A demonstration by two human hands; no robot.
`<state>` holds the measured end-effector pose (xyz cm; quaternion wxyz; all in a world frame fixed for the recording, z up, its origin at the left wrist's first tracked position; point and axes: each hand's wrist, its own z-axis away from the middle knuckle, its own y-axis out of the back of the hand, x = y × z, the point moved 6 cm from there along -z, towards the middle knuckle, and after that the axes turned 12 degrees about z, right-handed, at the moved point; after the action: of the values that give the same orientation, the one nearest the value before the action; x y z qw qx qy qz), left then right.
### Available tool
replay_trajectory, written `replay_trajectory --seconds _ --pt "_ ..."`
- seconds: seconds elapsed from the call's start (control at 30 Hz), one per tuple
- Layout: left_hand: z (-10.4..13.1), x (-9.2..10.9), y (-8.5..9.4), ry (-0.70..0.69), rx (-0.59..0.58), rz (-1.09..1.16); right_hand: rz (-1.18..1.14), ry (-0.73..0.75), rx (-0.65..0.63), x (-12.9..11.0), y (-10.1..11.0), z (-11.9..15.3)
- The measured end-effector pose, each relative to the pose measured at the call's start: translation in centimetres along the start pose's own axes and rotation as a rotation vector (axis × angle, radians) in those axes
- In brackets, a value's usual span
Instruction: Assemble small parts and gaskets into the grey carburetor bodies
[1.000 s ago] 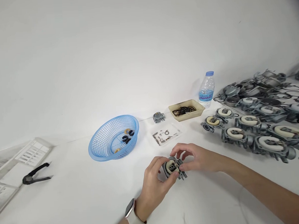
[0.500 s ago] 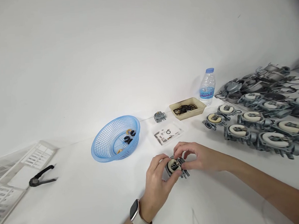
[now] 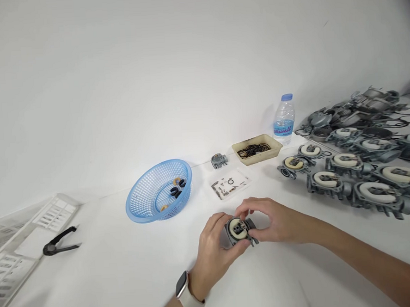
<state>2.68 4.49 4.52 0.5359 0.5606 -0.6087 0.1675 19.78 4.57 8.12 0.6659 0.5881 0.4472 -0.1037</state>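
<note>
A small metal carburetor [image 3: 231,239] rests on the white table, its open bowl side facing up. Inside it sits a cream C-shaped float [image 3: 233,230] around dark central posts. My left hand [image 3: 214,250] grips the carburetor body from the left, thumb along the near edge and fingers at the far side. From the right, my right hand [image 3: 268,219] is closed at the float's hinge end, thumb and fingertips on the carburetor's right part. Whether a small pin lies between those fingertips is too small to tell.
Beyond my hands are a blue basket [image 3: 134,213] with several floats, a small-parts tray [image 3: 224,194], another carburetor [image 3: 219,160] and a beige tray [image 3: 261,158] of black rings. A water bottle [image 3: 284,121], several carburetors [image 3: 381,193], black pliers-like cutters [image 3: 59,243] and a parts organizer [image 3: 26,248] stand around.
My left fingers have drawn back slightly, leaving more of the float in sight. My right fingertips have shifted a little at its hinge end. The carburetor stays nearly in place.
</note>
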Motion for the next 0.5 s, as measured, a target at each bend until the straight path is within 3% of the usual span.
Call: replay_trajectory --seconds 0.27,0.5 --pt "-0.28 -0.11 0.09 0.020 -0.060 0.021 0.047 0.063 0.065 -0.02 -0.22 0.04" --pt "-0.29 -0.04 0.45 0.020 -0.035 -0.015 0.051 0.094 0.067 -0.03 -0.38 0.00"
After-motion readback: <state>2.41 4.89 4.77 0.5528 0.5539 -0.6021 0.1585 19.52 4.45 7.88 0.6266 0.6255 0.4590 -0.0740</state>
